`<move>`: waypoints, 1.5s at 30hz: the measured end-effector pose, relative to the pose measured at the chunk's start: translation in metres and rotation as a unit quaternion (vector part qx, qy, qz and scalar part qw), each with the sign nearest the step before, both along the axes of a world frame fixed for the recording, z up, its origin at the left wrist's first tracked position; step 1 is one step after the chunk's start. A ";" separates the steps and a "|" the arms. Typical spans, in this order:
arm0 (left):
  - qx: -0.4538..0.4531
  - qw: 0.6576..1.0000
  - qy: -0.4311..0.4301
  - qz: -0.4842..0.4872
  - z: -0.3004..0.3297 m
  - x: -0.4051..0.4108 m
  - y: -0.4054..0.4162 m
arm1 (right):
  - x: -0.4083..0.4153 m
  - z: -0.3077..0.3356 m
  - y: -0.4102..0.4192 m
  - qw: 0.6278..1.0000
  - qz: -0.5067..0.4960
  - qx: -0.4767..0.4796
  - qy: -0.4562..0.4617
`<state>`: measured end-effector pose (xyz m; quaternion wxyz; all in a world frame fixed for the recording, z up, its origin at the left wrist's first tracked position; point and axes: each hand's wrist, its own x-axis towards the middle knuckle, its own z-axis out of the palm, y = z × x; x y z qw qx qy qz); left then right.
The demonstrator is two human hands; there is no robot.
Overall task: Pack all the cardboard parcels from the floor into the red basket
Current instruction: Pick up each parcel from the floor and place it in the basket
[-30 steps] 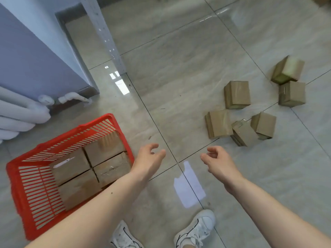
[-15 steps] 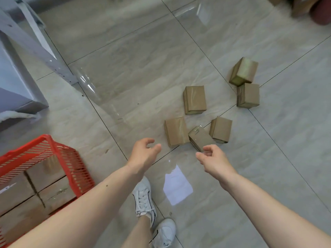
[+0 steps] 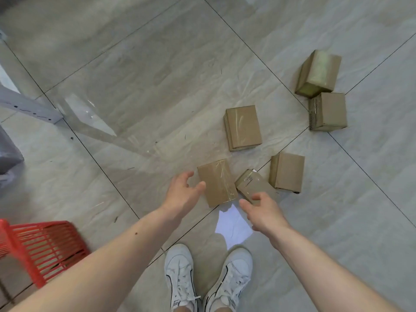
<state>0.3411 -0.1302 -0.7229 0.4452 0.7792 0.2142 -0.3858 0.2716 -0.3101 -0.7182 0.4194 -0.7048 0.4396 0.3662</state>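
Several brown cardboard parcels lie on the grey tiled floor. The nearest parcel (image 3: 217,182) lies flat between my hands. My left hand (image 3: 183,192) hovers at its left edge with fingers spread, holding nothing. My right hand (image 3: 262,209) hangs empty over the near end of a tilted parcel (image 3: 252,183). Other parcels lie further right (image 3: 287,172) and further off (image 3: 243,127), with two (image 3: 327,114) (image 3: 318,73) at the far right. A corner of the red basket (image 3: 45,246) shows at the lower left.
My two white shoes (image 3: 209,275) stand on the floor just below my hands. A bright patch of light (image 3: 233,226) lies on the tile between them. A grey metal leg (image 3: 29,106) crosses the left edge.
The view has swung right and down, so the basket has slid to the lower left corner. Both hands have come closer to the nearest parcels.
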 end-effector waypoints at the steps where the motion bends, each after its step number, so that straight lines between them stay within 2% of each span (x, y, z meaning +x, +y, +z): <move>1: -0.001 1.000 -0.006 -0.007 -0.007 0.001 -0.001 | 0.001 -0.008 0.002 1.000 -0.005 0.007 0.006; 10: 0.012 0.997 -0.031 -0.069 -0.136 0.010 -0.018 | 0.004 -0.138 0.009 0.997 -0.038 0.055 0.036; 14: -0.008 0.999 -0.018 -0.050 -0.170 0.015 -0.023 | 0.004 -0.164 0.015 0.994 -0.069 0.081 0.024; 18: -0.005 1.000 -0.013 -0.003 -0.173 0.013 -0.025 | 0.004 -0.165 0.017 0.995 -0.074 0.070 0.018; 22: 0.007 1.000 -0.009 0.028 -0.139 0.015 -0.020 | 0.010 -0.134 0.017 0.997 -0.053 0.059 0.004; 29: 0.043 0.998 -0.037 0.039 -0.032 0.023 -0.003 | 0.032 -0.031 0.026 0.998 -0.021 0.032 -0.059; 38: -0.006 0.999 -0.023 0.028 0.091 0.018 0.023 | 0.056 0.110 0.041 0.986 0.086 0.004 -0.141; 45: -0.050 0.990 -0.039 0.125 0.135 -0.012 0.046 | 0.042 0.154 0.065 0.972 0.090 -0.018 -0.215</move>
